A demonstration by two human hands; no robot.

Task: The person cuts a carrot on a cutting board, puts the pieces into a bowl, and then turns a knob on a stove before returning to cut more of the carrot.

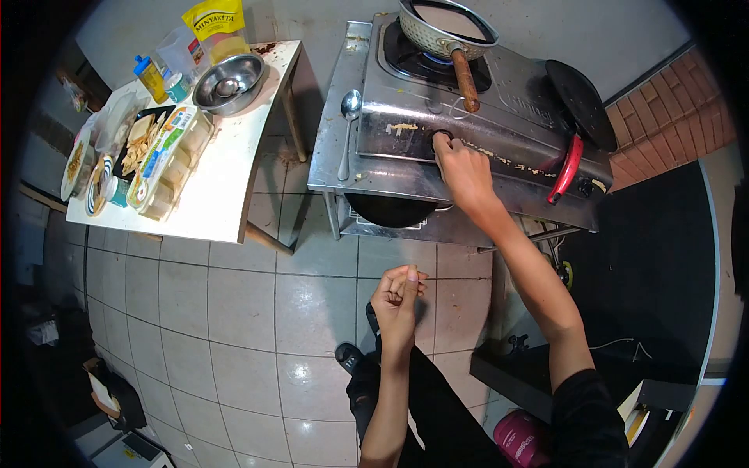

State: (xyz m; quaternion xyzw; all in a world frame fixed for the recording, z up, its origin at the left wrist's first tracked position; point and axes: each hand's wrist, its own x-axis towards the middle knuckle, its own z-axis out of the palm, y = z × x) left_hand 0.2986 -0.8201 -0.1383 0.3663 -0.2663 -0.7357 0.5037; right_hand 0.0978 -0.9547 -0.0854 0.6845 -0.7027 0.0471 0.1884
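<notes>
My right hand reaches to the front panel of the steel gas stove, its fingers closed on the left control knob. Above it, a hammered saucepan with a wooden handle sits on the left burner. A blue flame shows under the pan, which holds a pale brownish liquid. My left hand hangs in the air over the floor, fingers curled and thumb against them, with nothing visible in it. A metal spoon lies on the stand left of the stove.
On the stove's right is a black flat pan with a red handle. A white table at left bears a steel bowl, an oil bottle, a yellow pouch and an egg carton. A black wok sits below the stove.
</notes>
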